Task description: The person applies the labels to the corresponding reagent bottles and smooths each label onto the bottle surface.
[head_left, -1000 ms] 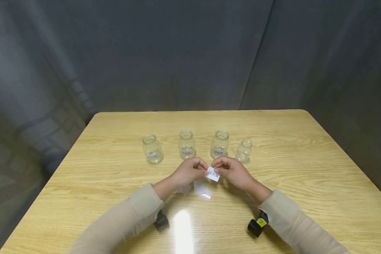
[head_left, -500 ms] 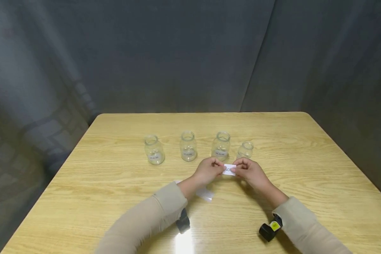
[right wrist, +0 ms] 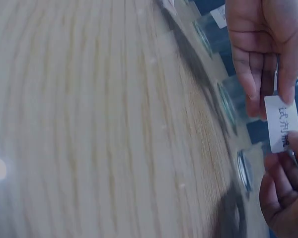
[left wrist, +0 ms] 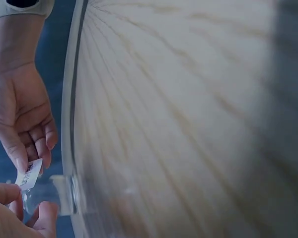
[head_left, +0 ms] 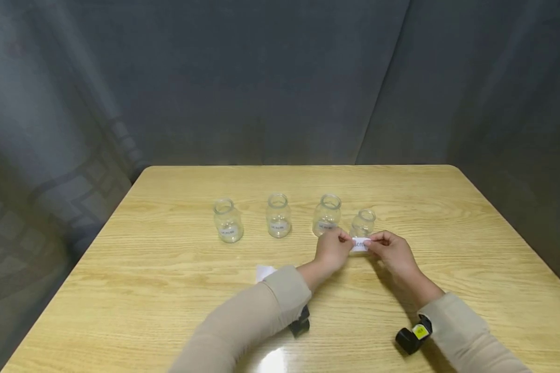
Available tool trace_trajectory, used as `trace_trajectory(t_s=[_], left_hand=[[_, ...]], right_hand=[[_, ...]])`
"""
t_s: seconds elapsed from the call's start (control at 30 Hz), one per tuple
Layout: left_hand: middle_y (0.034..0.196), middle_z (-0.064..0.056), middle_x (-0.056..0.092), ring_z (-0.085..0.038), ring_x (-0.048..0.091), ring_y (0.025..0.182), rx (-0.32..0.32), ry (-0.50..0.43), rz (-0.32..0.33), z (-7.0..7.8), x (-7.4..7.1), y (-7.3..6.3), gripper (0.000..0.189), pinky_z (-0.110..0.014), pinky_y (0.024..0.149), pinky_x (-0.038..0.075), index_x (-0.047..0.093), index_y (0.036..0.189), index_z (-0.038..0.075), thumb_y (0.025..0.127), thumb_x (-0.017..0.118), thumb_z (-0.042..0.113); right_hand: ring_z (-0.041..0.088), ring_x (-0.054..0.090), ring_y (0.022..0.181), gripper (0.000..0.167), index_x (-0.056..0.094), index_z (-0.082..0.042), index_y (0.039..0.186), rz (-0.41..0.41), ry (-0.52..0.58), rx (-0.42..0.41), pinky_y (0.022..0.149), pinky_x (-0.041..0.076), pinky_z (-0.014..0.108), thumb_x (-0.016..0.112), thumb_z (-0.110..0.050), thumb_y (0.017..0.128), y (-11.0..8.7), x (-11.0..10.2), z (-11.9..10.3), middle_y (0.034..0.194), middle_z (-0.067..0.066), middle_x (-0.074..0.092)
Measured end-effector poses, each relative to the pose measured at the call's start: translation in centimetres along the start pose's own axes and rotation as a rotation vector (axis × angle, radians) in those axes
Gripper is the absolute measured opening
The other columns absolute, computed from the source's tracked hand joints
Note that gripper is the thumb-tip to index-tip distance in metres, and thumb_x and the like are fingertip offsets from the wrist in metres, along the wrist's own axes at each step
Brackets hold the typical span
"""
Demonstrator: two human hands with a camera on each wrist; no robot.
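Observation:
A small white label [head_left: 360, 244] with printed characters is stretched between both hands, in front of the smallest clear glass jar [head_left: 363, 224]. My left hand [head_left: 332, 250] pinches the label's left end and partly covers the base of the neighbouring labelled jar [head_left: 327, 210]. At the label's right end, my right hand [head_left: 394, 255] pinches it between thumb and fingers. The right wrist view shows the label [right wrist: 280, 124] face on, with the jar's mouth [right wrist: 245, 171] beside it. Whether the label touches the glass I cannot tell.
Two more labelled glass jars, one at far left [head_left: 228, 221] and one nearer the middle [head_left: 278, 216], stand upright in the row. White paper [head_left: 264, 272] lies near the left sleeve, partly covered by it. A dark curtain [head_left: 270, 83] hangs behind the wooden table [head_left: 144, 280].
Both hands have carried the label rightward, from in front of the third jar to in front of the smallest one. The left forearm now covers most of the loose papers.

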State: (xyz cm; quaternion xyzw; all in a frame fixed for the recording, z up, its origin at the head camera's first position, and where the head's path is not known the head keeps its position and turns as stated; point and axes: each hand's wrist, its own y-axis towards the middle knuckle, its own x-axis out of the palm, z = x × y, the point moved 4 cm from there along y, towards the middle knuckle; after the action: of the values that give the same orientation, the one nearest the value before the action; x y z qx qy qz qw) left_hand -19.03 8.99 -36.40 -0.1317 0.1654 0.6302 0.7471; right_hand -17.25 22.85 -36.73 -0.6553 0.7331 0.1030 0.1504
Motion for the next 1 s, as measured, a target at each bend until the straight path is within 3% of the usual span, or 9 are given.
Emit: trace_trajectory(t_s=[0.2, 0.3, 0.4, 0.67, 0.87, 1.0], left_hand=[[0.064, 0.003, 0.053, -0.006, 0.045, 0.057, 0.026, 0.066, 0.063, 0.7, 1.3, 0.4, 0.008, -0.016, 0.049, 0.038, 0.06, 0.071, 0.006, 0.078, 0.062, 0.01], [0.065, 0.002, 0.054, -0.008, 0.046, 0.057, 0.026, 0.085, 0.075, 0.9, 1.8, 0.5, 0.008, -0.016, 0.049, 0.037, 0.058, 0.071, 0.007, 0.078, 0.061, 0.01], [0.064, 0.002, 0.053, -0.008, 0.046, 0.056, 0.022, 0.089, 0.082, 1.0, 2.1, 0.8, 0.01, -0.016, 0.048, 0.038, 0.056, 0.07, 0.007, 0.079, 0.06, 0.01], [0.064, 0.002, 0.05, -0.011, 0.048, 0.061, 0.003, 0.116, 0.089, 1.0, 2.5, 1.4, 0.009, -0.017, 0.053, 0.04, 0.054, 0.072, 0.007, 0.08, 0.058, 0.009], [0.063, 0.002, 0.051, -0.011, 0.049, 0.061, 0.011, 0.152, 0.093, 0.9, 2.4, 1.7, 0.009, -0.017, 0.054, 0.041, 0.054, 0.071, 0.008, 0.08, 0.057, 0.007], [0.063, 0.002, 0.051, -0.011, 0.05, 0.062, 0.031, 0.187, 0.086, 0.9, 2.5, 1.8, 0.008, -0.016, 0.054, 0.041, 0.055, 0.072, 0.007, 0.08, 0.058, 0.008]], right_hand=[[0.008, 0.049, 0.073, 0.022, 0.05, 0.012, 0.093, 0.041, -0.066, -0.006, 0.062, 0.045, 0.019, 0.056, -0.008, 0.083, 0.3, -0.9, 0.0, 0.084, 0.008, 0.054], [0.018, 0.05, 0.09, 0.024, 0.049, 0.014, 0.093, 0.039, -0.071, -0.024, 0.066, 0.043, 0.013, 0.055, -0.007, 0.084, 0.6, -1.2, 0.3, 0.104, 0.021, 0.052], [0.031, 0.042, 0.107, 0.025, 0.047, 0.016, 0.093, 0.025, -0.044, -0.049, 0.07, 0.04, 0.008, 0.054, -0.007, 0.085, 0.9, -1.4, 0.4, 0.12, 0.026, 0.043], [0.035, 0.039, 0.111, 0.016, 0.05, 0.013, 0.083, -0.01, -0.006, -0.108, 0.069, 0.041, 0.007, 0.055, -0.002, 0.082, 1.7, -1.6, 0.2, 0.12, 0.027, 0.042], [0.035, 0.04, 0.111, 0.014, 0.052, 0.011, 0.08, -0.017, -0.001, -0.107, 0.071, 0.041, 0.008, 0.057, -0.002, 0.081, 1.9, -1.7, 0.3, 0.119, 0.027, 0.043], [0.019, 0.049, 0.101, 0.011, 0.055, 0.007, 0.076, 0.021, -0.019, -0.118, 0.07, 0.042, 0.009, 0.059, -0.002, 0.08, 2.0, -1.6, 0.3, 0.116, 0.027, 0.046]])
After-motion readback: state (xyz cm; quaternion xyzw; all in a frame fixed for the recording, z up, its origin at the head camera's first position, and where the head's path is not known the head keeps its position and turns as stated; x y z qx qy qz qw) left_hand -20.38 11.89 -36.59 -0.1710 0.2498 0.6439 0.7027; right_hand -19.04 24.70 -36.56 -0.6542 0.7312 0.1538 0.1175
